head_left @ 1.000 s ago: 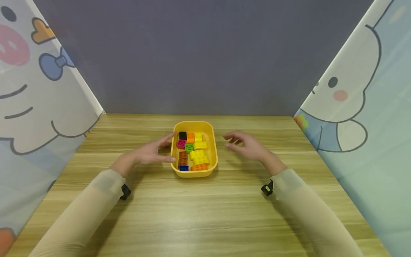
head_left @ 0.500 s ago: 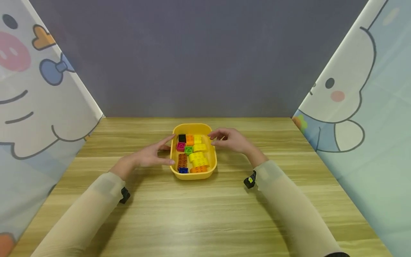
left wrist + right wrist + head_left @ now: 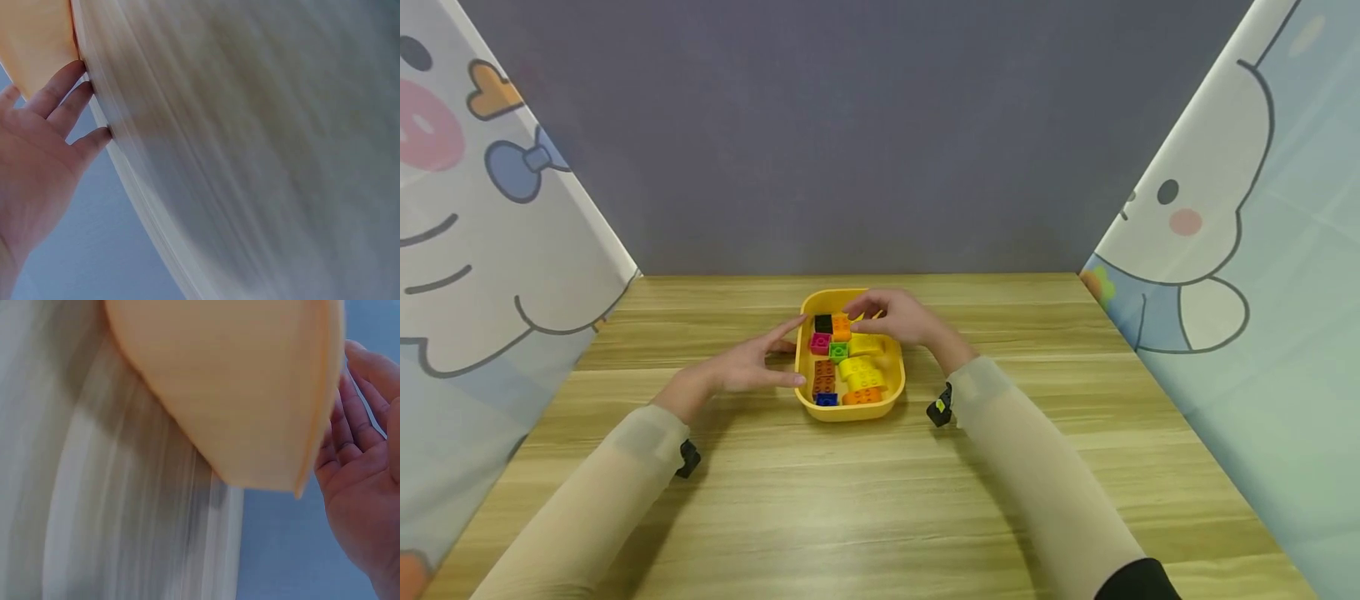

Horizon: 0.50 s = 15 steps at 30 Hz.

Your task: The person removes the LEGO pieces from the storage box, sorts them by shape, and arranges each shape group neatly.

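Note:
A yellow plastic bin (image 3: pixel 850 412) with several toy building bricks stands on the table. At its left side my left hand (image 3: pixel 741 364) spreads thumb and index finger, both tips right at the rim; the other fingers reach down beside the wall. In the left wrist view, fingertips (image 3: pixel 87 87) of this hand are by the tabletop. My right hand (image 3: pixel 898 317) is over the bin's far right part, thumb and fingers slightly bent and apart, tips near the orange brick (image 3: pixel 841 327) and black brick (image 3: pixel 823 323). It hides the small yellow brick there. The right wrist view shows its palm beyond the bin's wall (image 3: pixel 237 394).
Inside the bin also lie a magenta brick (image 3: pixel 820 342), a green brick (image 3: pixel 838 352), brown bricks (image 3: pixel 824 377), a blue brick (image 3: pixel 826 400), curved yellow bricks (image 3: pixel 861 371) and another orange brick (image 3: pixel 862 396). A dark panel (image 3: pixel 857 142) rises behind the wooden table (image 3: pixel 820 500).
My right hand has moved left from beside the bin, across its right rim, to over the bricks at the far end. The left hand stays at the left rim.

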Tool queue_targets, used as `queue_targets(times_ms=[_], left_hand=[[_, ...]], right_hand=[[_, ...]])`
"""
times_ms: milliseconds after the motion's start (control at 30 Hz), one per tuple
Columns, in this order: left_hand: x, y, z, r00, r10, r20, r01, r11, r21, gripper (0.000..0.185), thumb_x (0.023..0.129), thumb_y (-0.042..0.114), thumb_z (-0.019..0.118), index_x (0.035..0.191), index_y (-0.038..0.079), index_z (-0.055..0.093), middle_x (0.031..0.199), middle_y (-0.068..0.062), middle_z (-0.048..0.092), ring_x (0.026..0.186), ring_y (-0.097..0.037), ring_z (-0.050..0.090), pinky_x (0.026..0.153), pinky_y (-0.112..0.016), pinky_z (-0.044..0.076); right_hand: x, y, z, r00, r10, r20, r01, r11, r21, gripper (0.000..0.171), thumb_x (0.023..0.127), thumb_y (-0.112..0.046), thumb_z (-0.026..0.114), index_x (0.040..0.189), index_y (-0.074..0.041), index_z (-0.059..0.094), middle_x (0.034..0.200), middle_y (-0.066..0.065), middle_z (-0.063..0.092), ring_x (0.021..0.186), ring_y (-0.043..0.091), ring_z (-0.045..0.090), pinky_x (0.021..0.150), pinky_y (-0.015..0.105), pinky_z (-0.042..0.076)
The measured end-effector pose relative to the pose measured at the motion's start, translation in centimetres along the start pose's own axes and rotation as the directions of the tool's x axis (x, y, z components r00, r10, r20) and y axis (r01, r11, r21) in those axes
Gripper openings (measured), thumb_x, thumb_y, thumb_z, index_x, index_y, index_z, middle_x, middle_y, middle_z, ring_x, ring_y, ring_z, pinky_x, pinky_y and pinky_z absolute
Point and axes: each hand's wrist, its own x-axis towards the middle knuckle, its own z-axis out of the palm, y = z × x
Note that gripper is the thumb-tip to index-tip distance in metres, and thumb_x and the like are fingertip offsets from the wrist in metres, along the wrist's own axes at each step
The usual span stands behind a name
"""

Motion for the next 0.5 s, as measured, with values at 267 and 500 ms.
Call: queue_targets(times_ms=[267,500], left_hand=[[0.0,0.0,0.0,1.0,0.001,0.001,-0.001,1.0,0.013,0.112,0.096,0.062,0.079,0.177,0.044,0.003,0.171,-0.025,0.044,0.158,-0.055,0.039,0.123,-0.083,0.028],[0.0,0.1,0.0,1.0,-0.002,0.0,0.002,0.999,0.035,0.112,0.096,0.062,0.079,0.177,0.045,0.003,0.171,-0.024,0.045,0.158,-0.055,0.039,0.124,-0.082,0.028]], right_hand=[[1.3,-0.1,1.6,0.999,0.028,0.037,-0.029,0.999,0.032,0.038,0.105,-0.025,0.078,0.139,-0.009,0.073,0.133,0.008,0.077,0.115,0.022,0.07,0.102,0.04,0.059],[1.6,-0.2,2.7,0.993,0.059,0.098,-0.054,0.997,-0.058,0.036,0.104,-0.023,0.079,0.137,-0.011,0.074,0.136,0.005,0.076,0.118,0.023,0.07,0.108,0.043,0.059]])
